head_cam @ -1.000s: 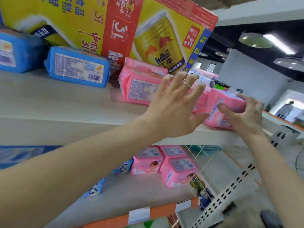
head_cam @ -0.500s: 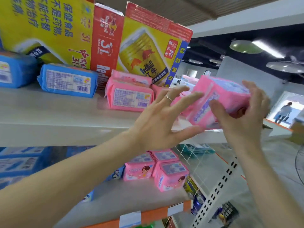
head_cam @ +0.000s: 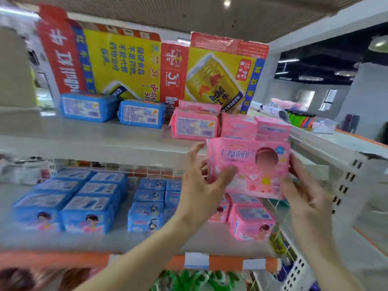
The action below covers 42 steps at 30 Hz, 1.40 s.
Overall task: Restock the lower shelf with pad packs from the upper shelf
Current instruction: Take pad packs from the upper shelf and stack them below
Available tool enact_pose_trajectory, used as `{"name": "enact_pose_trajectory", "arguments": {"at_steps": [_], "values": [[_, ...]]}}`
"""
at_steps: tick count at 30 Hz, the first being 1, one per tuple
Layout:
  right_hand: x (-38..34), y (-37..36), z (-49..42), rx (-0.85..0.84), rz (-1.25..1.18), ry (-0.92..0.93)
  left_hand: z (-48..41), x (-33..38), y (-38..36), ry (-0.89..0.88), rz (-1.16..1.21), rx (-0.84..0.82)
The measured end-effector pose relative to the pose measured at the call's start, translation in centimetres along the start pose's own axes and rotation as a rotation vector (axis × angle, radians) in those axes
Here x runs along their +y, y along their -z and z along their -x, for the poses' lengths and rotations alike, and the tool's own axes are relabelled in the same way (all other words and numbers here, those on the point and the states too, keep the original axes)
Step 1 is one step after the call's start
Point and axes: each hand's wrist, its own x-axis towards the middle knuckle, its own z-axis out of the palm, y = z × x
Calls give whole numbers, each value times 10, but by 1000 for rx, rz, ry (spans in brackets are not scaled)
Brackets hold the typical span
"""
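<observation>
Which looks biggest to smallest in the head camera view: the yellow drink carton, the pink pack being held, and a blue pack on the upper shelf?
1. Yellow drink carton.
2. Held pink pack, though nearness to the camera enlarges it.
3. Blue pack on the upper shelf.

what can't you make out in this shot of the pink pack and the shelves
Head view only:
- Left edge of the pink pack: covered by the left hand.
- Pink packs on the lower shelf: partly behind the held pack and the right hand.
- Blue packs: print lost to motion blur.
</observation>
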Motion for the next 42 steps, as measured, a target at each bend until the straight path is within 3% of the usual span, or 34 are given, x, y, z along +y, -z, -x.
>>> {"name": "enact_pose_trajectory", "arguments": {"at_steps": [8,15,19,26,31,34,40,42], "values": [[14,-22,62,-177,-34,-141,75,8,33,151,-265,177],[37,-33,103,-260,-125,-340,111,-14,61,355,-499,183],[47,-31,121,-205,-198,-467,115,-27,58,622,-366,93],[63,-38,106,-220,-44,-538,97,-47,69,712,-384,83],[86,-56,98,-207,39,-642,81,-57,86,865,-225,37],[93,-67,92,-215,56,-640,66,-64,96,862,-213,28],[101,-81,84,-198,63,-665,48,-88,112,624,-400,-77],[108,-88,85,-187,114,-638,47,-101,117,573,-364,-86]]}}
